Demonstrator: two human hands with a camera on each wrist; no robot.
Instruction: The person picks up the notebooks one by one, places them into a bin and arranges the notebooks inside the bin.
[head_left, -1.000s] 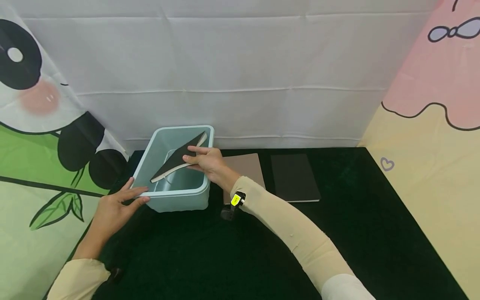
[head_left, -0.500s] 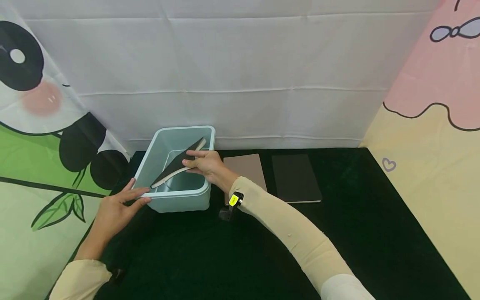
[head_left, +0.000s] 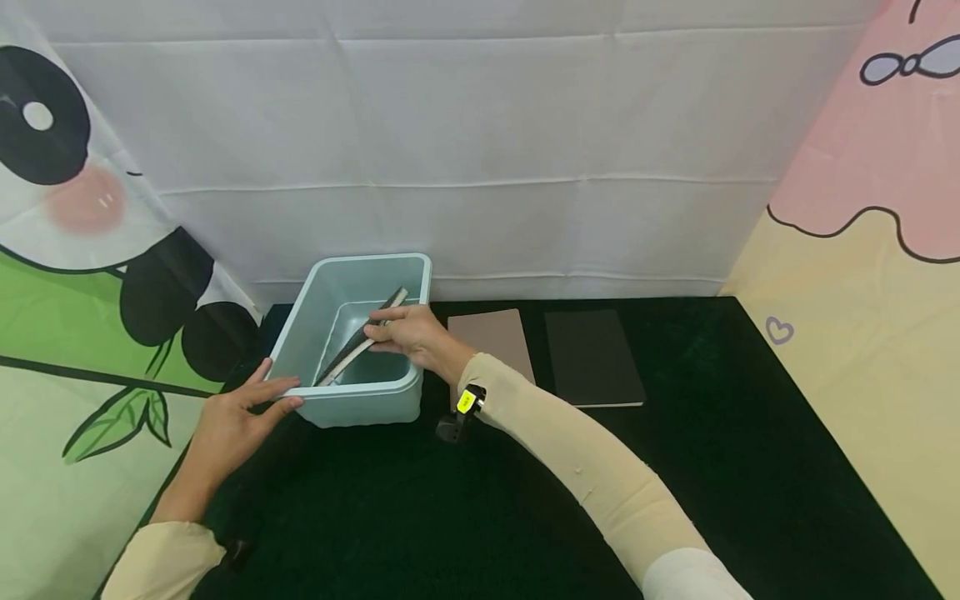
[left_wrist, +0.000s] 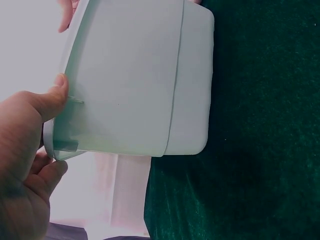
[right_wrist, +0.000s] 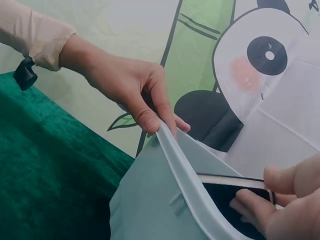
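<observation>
The right hand [head_left: 411,332] had its fingers clamped on a tilted notebook [head_left: 346,356] inside the box [head_left: 367,409], whose near left corner the left hand [head_left: 234,423] pinched; gentle lowering seemed wise.

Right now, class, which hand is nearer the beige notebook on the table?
Right. The right hand is just left of the beige notebook, holding a black notebook; the left hand is farther left, gripping the light-blue bin.

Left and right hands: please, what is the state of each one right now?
Left hand: gripping the light-blue plastic bin.
Right hand: pinching a black notebook.
</observation>
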